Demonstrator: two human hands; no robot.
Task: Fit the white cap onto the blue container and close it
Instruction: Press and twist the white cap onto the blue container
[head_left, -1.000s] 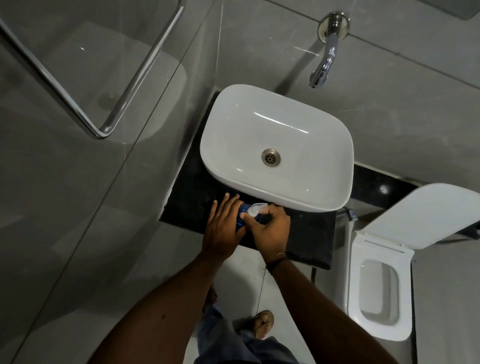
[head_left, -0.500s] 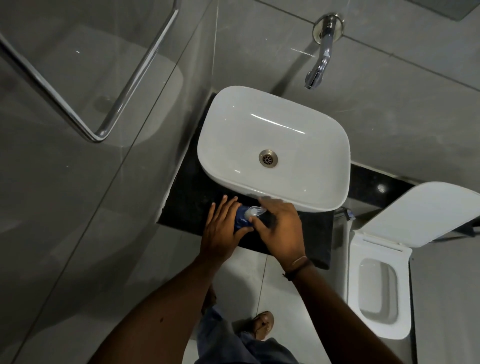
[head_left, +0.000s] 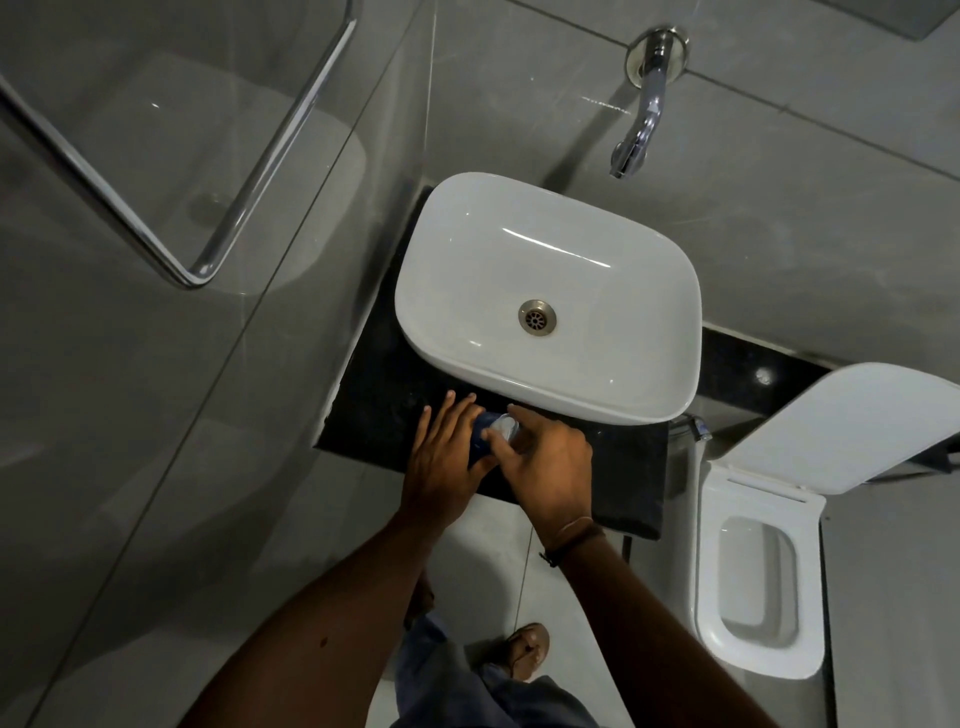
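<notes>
The right hand (head_left: 545, 462) pinches the white cap (head_left: 503, 429) atop the blue container (head_left: 480, 441), thumb and forefinger curled around it. The left hand (head_left: 441, 457) cups the container's side, fingers extended. Both stand on the black countertop (head_left: 374, 395), just before the white basin (head_left: 545, 291).

Two hands are counted: one left hand (head_left: 441, 462) and one right hand (head_left: 548, 465). One blue container (head_left: 480, 434) and one white cap (head_left: 504, 428) are seen between them. One white basin (head_left: 545, 296) with one drain (head_left: 536, 317) is counted on one black tabletop (head_left: 374, 395). One wall tap (head_left: 641, 124), one toilet (head_left: 753, 577), one raised toilet lid (head_left: 852, 426), one wristband (head_left: 571, 538) and one sandalled foot (head_left: 527, 649) are also counted.
</notes>
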